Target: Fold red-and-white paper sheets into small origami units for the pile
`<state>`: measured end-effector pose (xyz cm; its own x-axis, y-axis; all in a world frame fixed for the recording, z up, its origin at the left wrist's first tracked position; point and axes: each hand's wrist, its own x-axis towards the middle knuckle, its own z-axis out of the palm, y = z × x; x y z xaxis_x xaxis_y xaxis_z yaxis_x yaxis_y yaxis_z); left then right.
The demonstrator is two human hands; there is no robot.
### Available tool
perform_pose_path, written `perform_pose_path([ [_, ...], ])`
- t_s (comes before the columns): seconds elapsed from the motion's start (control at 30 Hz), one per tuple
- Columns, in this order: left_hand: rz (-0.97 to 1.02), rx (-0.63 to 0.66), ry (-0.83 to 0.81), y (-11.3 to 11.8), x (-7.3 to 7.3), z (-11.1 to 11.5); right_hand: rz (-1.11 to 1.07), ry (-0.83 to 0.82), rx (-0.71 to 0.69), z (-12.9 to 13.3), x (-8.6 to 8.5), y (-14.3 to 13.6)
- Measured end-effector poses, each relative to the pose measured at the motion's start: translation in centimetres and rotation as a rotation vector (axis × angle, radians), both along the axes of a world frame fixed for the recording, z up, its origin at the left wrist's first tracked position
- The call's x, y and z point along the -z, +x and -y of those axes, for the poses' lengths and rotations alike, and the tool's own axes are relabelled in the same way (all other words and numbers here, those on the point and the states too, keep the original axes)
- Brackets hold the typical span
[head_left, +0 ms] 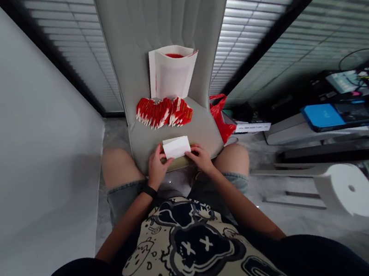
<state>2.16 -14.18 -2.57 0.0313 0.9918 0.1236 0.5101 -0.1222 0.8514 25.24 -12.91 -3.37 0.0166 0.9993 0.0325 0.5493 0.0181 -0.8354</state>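
Note:
A folded white paper (177,148) is held level above the front edge of the grey chair seat (204,128). My left hand (157,164) pinches its left end, and my right hand (201,157) grips its right end between thumb and fingers. Just beyond, a fanned row of red and white packets (155,112) lies on the seat. Behind the packets, a white paper bag (173,74) with something red inside its opening leans against the backrest.
A red plastic bag (221,118) hangs or stands at the chair's right side. Farther right are a white box (253,127), a blue and black case (338,115) and a white stool (352,188). A pale wall (26,158) rises on the left.

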Motion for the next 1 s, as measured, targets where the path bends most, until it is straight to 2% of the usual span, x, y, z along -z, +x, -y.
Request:
perform_pose_path([
  [0.07, -0.097, 0.082, 0.040, -0.4, 0.2, 0.3, -0.050, 0.016, -0.019, 0.6, 0.1, 0.3],
  [0.17, -0.220, 0.198, 0.097, -0.8, 0.0, 0.7, 0.012, 0.044, -0.097, 1.3, 0.0, 1.0],
  [0.33, -0.245, 0.201, 0.080, -1.2, -0.4, 0.6, 0.213, 0.130, -0.208, 1.9, 0.1, 1.9],
  [0.5, -0.315, 0.235, 0.093, -2.2, -0.6, -0.2, 0.210, 0.167, -0.201, 2.2, 0.7, 1.8],
  [0.7, -0.406, 0.216, 0.092, -3.3, -0.5, -1.6, 0.178, 0.172, -0.107, 3.0, 0.9, 0.1],
  [1.0, -0.518, 0.135, 0.074, -2.6, -0.8, -3.0, 0.144, 0.194, 0.173, 2.5, 1.3, -2.5],
])
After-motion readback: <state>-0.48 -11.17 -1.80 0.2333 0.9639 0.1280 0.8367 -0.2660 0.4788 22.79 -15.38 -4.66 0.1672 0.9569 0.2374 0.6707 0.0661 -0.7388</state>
